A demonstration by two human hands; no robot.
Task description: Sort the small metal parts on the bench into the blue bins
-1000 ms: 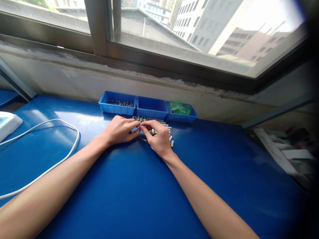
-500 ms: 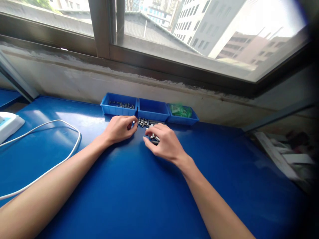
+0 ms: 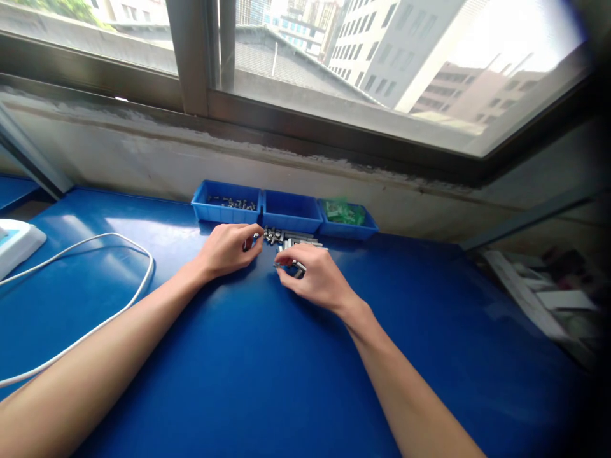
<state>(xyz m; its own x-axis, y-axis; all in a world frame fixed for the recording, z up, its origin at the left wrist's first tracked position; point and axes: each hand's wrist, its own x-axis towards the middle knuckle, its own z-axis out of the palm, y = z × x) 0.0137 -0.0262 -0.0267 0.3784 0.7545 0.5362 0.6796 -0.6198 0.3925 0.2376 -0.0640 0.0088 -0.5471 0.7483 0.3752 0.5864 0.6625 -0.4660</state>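
Note:
My left hand (image 3: pixel 231 251) rests on the blue table with thumb and forefinger curled together. A small shiny metal part (image 3: pixel 247 243) shows in its curl, partly hidden by the fingers. Beside those fingertips lies a pile of small screw-like metal pieces (image 3: pixel 272 235). My right hand (image 3: pixel 312 268) is closed in a pinch, and a tiny metal piece (image 3: pixel 277 264) sticks out at its fingertips; its exact kind is too small to tell. Several grey metal bars (image 3: pixel 300 237) lie just beyond the right hand. More metal pieces (image 3: pixel 300 267) show through the gap under its fingers.
Three joined blue bins stand along the wall: the left bin (image 3: pixel 205 210) holds small screws, the middle bin (image 3: pixel 292 221) shows a bare floor, the right bin holds green bagged items (image 3: pixel 344 212). A white cable (image 3: pixel 151 262) and a white device (image 3: pixel 21 245) lie left.
My right thumb and fingers have come together from a wider gap, around a tiny metal piece. More of the metal bars now shows. My left hand has hardly moved.

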